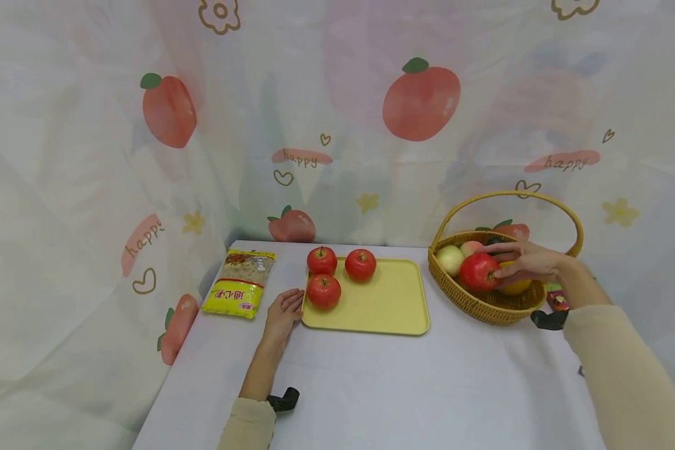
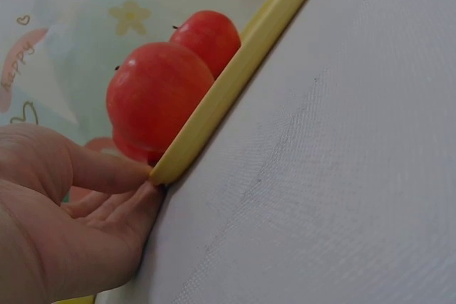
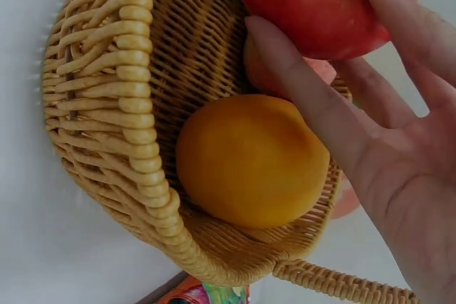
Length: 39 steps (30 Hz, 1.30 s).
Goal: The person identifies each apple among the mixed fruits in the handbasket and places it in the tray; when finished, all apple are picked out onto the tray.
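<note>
My right hand (image 1: 525, 261) holds a red apple (image 1: 479, 271) by its fingertips, over the wicker basket (image 1: 472, 306). In the right wrist view, the thumb and fingers spread around the apple's stem side. Below it in the basket lie an orange-yellow fruit (image 3: 249, 161), a pinkish fruit (image 1: 471, 248) and a pale round fruit (image 1: 449, 260). At the yellow tray's (image 1: 371, 322) left edge, my left hand (image 1: 281, 314) pinches the rim between thumb and fingers. Three red apples (image 1: 324, 292) sit at the left part of that tray.
A yellow-labelled food bag (image 1: 239, 284) lies left of the tray. The basket's tall arched handle (image 1: 506, 194) rises above its fruit. A small colourful packet (image 1: 557, 299) is partly hidden behind the basket's right side. A printed cloth hangs behind the white table.
</note>
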Each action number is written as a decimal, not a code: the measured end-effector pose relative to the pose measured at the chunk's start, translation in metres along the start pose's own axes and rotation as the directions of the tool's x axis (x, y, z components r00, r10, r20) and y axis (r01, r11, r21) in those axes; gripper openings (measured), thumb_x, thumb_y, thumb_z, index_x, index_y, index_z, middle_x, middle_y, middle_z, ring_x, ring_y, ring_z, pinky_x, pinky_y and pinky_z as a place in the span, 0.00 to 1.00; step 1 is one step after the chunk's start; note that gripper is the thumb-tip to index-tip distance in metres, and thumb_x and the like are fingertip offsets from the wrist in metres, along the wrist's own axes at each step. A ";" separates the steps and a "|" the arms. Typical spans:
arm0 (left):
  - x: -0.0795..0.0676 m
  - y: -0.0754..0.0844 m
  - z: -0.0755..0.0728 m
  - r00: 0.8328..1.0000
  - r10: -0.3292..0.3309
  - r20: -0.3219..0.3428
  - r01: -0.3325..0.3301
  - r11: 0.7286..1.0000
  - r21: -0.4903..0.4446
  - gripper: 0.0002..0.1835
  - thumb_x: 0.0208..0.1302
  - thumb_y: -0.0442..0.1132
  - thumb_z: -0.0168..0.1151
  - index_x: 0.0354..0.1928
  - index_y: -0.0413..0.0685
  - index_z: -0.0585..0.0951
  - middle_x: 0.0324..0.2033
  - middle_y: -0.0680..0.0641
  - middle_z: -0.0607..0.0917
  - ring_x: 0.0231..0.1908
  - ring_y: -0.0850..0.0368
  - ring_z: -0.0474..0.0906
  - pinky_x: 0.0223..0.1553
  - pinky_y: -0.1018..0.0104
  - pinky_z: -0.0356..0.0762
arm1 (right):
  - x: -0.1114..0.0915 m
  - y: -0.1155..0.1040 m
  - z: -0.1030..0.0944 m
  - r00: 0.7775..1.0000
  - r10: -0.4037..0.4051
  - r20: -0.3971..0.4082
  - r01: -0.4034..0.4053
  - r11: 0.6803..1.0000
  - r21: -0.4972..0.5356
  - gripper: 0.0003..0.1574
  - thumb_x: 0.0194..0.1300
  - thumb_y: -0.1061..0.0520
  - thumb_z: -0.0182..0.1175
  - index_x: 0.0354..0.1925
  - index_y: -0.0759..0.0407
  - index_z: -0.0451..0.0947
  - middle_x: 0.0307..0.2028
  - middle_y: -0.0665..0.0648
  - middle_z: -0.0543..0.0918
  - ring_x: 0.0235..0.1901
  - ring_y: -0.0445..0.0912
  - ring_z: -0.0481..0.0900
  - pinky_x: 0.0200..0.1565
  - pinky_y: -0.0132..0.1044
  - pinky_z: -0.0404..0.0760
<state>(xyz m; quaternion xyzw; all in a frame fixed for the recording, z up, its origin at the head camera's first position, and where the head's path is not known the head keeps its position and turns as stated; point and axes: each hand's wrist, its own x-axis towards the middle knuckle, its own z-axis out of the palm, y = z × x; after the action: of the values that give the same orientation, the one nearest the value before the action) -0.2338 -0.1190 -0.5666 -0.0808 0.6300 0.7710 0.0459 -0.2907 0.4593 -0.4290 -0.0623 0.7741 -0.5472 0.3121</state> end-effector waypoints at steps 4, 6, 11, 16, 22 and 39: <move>-0.001 0.000 -0.001 1.000 0.007 0.007 -0.007 1.000 -0.009 0.33 0.64 0.11 0.50 0.72 0.29 0.66 0.70 0.28 0.72 0.72 0.36 0.68 0.72 0.49 0.68 | -0.005 0.002 0.002 0.998 -0.062 0.002 0.062 0.998 -0.007 0.45 0.72 0.68 0.61 0.80 0.61 0.55 0.65 0.55 0.72 0.58 0.52 0.82 0.63 0.70 0.73; -0.002 -0.001 -0.001 1.000 0.010 0.011 -0.010 1.000 -0.010 0.33 0.64 0.11 0.49 0.72 0.29 0.66 0.70 0.27 0.71 0.72 0.35 0.68 0.73 0.49 0.68 | -0.007 0.003 0.004 0.995 -0.095 -0.011 0.095 0.995 0.003 0.43 0.73 0.68 0.60 0.80 0.60 0.56 0.63 0.51 0.74 0.58 0.50 0.83 0.62 0.69 0.74; -0.002 -0.002 -0.002 1.000 0.017 0.008 -0.017 1.000 -0.017 0.33 0.64 0.11 0.49 0.72 0.28 0.66 0.70 0.27 0.72 0.72 0.35 0.68 0.73 0.49 0.68 | -0.014 -0.001 0.013 0.981 -0.187 -0.050 0.190 0.980 0.064 0.41 0.75 0.71 0.55 0.80 0.58 0.57 0.62 0.48 0.78 0.56 0.51 0.85 0.59 0.63 0.79; -0.001 -0.003 -0.003 1.000 0.024 0.002 -0.024 1.000 -0.005 0.33 0.64 0.11 0.49 0.72 0.28 0.66 0.69 0.28 0.72 0.71 0.35 0.69 0.72 0.49 0.69 | -0.024 -0.015 0.030 0.965 -0.231 -0.123 0.247 0.959 0.138 0.38 0.76 0.71 0.53 0.79 0.54 0.61 0.61 0.49 0.77 0.54 0.52 0.86 0.55 0.51 0.86; 0.002 -0.004 -0.005 1.000 0.013 -0.012 -0.013 1.000 0.014 0.32 0.65 0.12 0.51 0.71 0.31 0.68 0.69 0.30 0.74 0.71 0.37 0.71 0.71 0.50 0.71 | -0.027 -0.022 0.052 0.931 -0.327 -0.161 0.360 0.896 0.261 0.30 0.77 0.72 0.50 0.69 0.50 0.75 0.60 0.50 0.80 0.51 0.50 0.87 0.53 0.48 0.88; 0.004 -0.003 -0.001 1.000 0.002 -0.011 -0.002 1.000 0.004 0.33 0.65 0.12 0.51 0.72 0.32 0.68 0.69 0.30 0.74 0.71 0.38 0.71 0.71 0.51 0.70 | -0.021 -0.052 0.127 0.928 -0.254 -0.272 0.319 0.920 0.228 0.27 0.77 0.64 0.58 0.71 0.57 0.71 0.60 0.52 0.76 0.51 0.45 0.86 0.52 0.43 0.88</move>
<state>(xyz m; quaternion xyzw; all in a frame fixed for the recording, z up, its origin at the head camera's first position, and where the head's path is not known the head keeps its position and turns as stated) -0.2376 -0.1193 -0.5705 -0.0844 0.6319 0.7693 0.0417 -0.2166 0.3453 -0.4002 -0.0671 0.7067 -0.6904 0.1391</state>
